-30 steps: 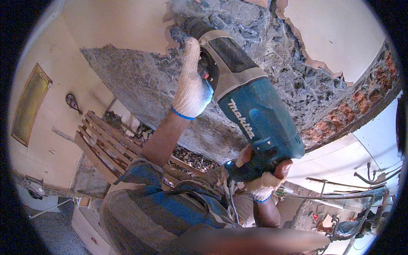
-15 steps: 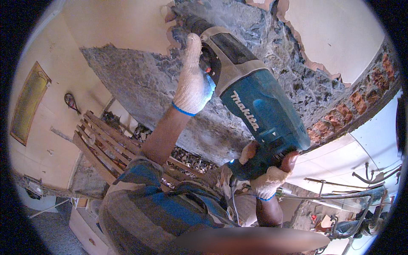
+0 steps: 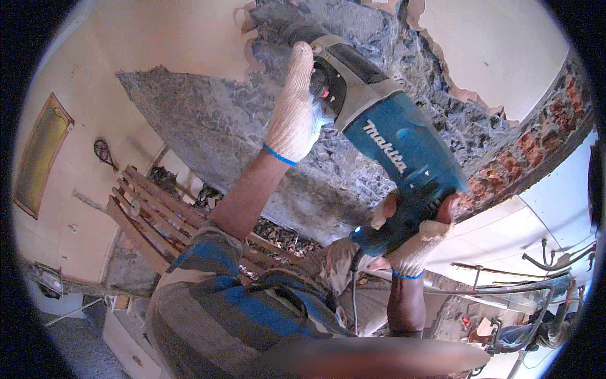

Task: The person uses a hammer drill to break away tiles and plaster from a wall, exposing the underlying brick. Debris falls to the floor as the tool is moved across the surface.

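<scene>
A teal and grey rotary hammer (image 3: 410,142) slants across the middle of the view, its dark chuck end (image 3: 300,33) at the upper left against broken wall. My left hand (image 3: 294,110), in a white knit glove with a blue cuff, grips its front part near the grey housing; some of those fingers are hidden behind the tool. Around the rear handle (image 3: 394,230) my right hand (image 3: 420,246) is closed, gloved alike, with bare fingertips showing. A power cord (image 3: 355,297) hangs from the handle's base. The bit's tip cannot be made out.
Rough grey masonry (image 3: 252,126) lies exposed between patches of cream plaster (image 3: 499,57). Red brick (image 3: 530,148) shows along the right edge. Below left are wooden slats (image 3: 151,215) and loose rubble (image 3: 287,237). Metal pipes (image 3: 505,290) run at the lower right.
The rotary hammer has shifted right and slightly up, with both hands still on it. The power cord shows more plainly below the handle now.
</scene>
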Action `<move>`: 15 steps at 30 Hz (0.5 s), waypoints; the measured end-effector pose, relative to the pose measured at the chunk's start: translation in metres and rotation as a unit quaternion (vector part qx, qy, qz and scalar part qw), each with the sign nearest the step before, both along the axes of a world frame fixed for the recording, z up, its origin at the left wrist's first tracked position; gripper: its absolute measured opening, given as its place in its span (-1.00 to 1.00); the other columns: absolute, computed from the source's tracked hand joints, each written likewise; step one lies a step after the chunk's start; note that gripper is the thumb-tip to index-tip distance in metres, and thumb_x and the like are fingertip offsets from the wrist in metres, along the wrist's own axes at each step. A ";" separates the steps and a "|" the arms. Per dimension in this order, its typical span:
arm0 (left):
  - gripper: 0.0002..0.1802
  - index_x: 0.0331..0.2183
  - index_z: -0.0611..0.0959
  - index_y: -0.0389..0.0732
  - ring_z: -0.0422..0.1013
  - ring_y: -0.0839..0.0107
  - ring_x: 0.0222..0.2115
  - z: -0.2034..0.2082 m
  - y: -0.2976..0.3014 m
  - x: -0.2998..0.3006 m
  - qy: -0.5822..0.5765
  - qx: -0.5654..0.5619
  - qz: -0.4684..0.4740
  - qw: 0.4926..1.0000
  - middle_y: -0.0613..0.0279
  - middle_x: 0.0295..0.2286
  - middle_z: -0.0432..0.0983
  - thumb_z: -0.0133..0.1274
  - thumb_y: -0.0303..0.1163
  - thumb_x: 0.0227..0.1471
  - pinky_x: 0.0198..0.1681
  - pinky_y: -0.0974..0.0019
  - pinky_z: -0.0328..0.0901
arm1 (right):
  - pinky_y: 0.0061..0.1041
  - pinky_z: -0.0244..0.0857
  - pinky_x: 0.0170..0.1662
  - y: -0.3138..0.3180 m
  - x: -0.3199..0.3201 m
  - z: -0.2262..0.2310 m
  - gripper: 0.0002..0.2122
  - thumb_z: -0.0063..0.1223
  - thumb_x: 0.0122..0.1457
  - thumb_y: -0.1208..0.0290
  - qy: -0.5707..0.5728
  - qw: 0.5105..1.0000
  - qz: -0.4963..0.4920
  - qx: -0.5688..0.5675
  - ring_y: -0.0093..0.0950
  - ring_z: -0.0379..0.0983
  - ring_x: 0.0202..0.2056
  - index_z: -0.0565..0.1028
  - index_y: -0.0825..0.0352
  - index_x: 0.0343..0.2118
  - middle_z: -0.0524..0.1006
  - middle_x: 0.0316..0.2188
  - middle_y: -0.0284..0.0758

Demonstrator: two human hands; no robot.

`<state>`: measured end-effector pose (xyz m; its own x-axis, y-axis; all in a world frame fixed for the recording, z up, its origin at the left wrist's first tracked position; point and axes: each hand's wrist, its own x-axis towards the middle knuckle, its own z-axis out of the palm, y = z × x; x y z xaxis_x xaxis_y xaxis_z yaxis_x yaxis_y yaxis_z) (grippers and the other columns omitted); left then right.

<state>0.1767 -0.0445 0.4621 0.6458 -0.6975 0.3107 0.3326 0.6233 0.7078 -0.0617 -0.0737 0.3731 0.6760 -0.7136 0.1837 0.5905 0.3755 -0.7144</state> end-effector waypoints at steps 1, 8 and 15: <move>-0.48 -0.22 0.69 0.01 0.39 0.61 -0.50 0.001 -0.001 0.000 0.014 0.010 0.001 1.000 0.50 -0.43 0.52 0.14 0.29 0.21 -0.55 0.46 0.26 | -0.29 0.40 -0.42 0.000 0.001 0.001 -0.16 -0.18 0.20 -0.54 0.008 1.000 -0.017 -0.007 -0.23 0.51 -0.51 0.48 0.40 -0.13 0.55 -0.50 -0.14; -0.41 -0.29 0.64 0.02 0.38 0.58 -0.51 0.007 0.003 0.004 -0.007 0.033 -0.005 0.999 0.48 -0.44 0.48 0.17 0.38 0.13 -0.58 0.40 0.26 | -0.30 0.38 -0.49 0.002 0.011 0.019 -0.16 -0.24 0.26 -0.51 0.015 0.997 -0.069 -0.001 -0.26 0.45 -0.58 0.47 0.44 -0.19 0.49 -0.57 -0.18; -0.34 0.01 0.64 -0.04 0.55 0.43 -0.21 0.003 0.006 0.012 -0.016 0.064 0.027 0.997 0.34 -0.18 0.62 0.04 0.34 0.24 -0.12 0.24 0.47 | -0.29 0.42 -0.45 0.007 0.012 0.019 -0.21 -0.19 0.26 -0.48 0.001 1.000 -0.031 0.001 -0.26 0.52 -0.53 0.48 0.38 -0.07 0.57 -0.49 -0.15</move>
<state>0.1891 -0.0383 0.4653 0.6738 -0.6980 0.2425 0.2770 0.5429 0.7928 -0.0500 -0.0663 0.3921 0.6314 -0.7542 0.1802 0.6107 0.3405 -0.7149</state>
